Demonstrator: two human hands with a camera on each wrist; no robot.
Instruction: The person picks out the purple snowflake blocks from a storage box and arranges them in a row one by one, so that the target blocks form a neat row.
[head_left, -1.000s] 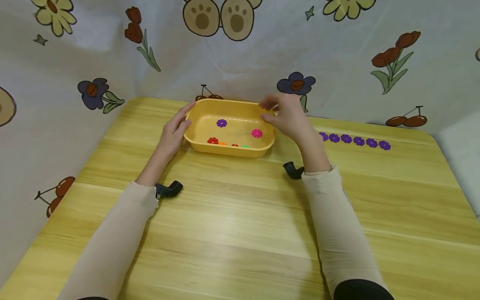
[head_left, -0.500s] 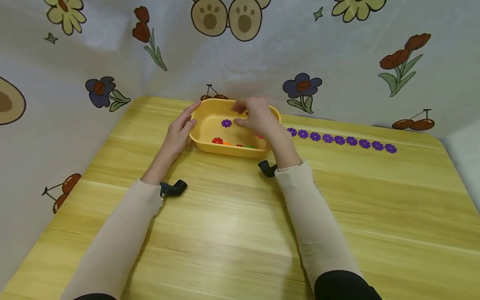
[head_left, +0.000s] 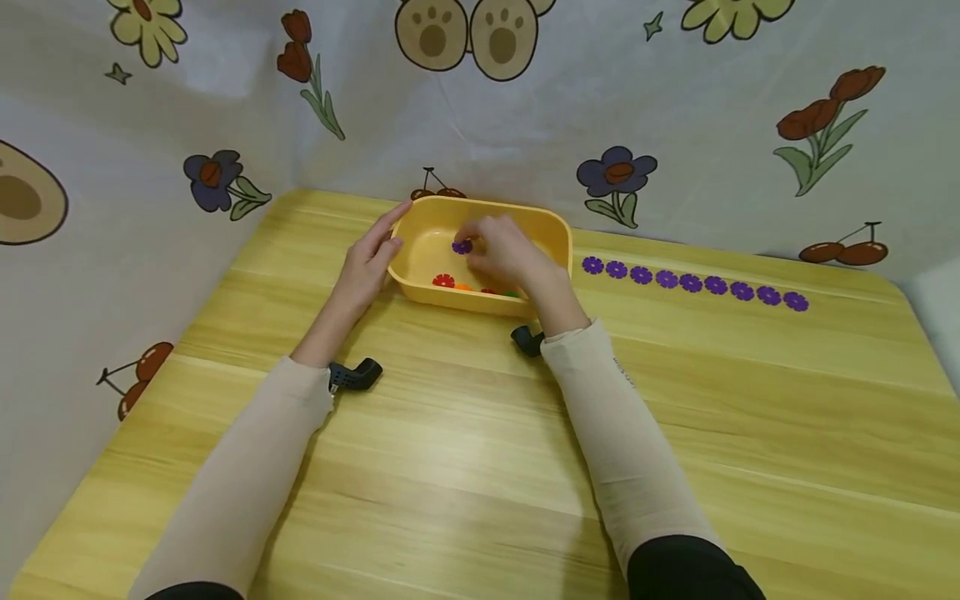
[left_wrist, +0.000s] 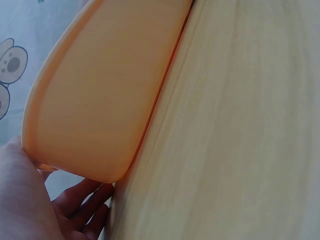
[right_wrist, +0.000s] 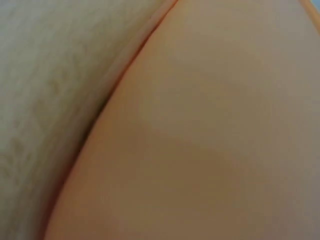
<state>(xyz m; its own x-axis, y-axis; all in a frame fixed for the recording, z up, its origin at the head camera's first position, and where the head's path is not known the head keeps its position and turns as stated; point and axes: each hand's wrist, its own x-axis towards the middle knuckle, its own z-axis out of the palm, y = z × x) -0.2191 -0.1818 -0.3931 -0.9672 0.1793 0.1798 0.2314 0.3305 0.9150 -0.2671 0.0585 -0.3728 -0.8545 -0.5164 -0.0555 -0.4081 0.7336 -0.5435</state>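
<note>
A yellow plastic basin (head_left: 480, 305) stands at the back of the table. My left hand (head_left: 366, 265) holds its left end, thumb at the rim; in the left wrist view, curled fingers (left_wrist: 85, 202) show beside the basin's outer wall. Inside the basin is my right hand (head_left: 510, 250), its fingertips touching a purple flower-shaped piece (head_left: 462, 248) and partly covering it. The thumb stands apart from that piece. A red flower piece (head_left: 443, 281) and an orange one (head_left: 463, 287) lie near the front wall. In the right wrist view the basin's wall (right_wrist: 200, 125) blocks the hand.
Right of the basin, several purple flower pieces (head_left: 691, 283) lie in a slanting row on the wooden table (head_left: 450, 467). A patterned cloth (head_left: 525, 125) hangs right behind the table. Black wrist cameras (head_left: 358, 375) jut from the sleeves.
My right hand has moved left from the basin's right rim, then down inside to the purple piece. The left hand keeps its place on the basin. The head view has shifted slightly.
</note>
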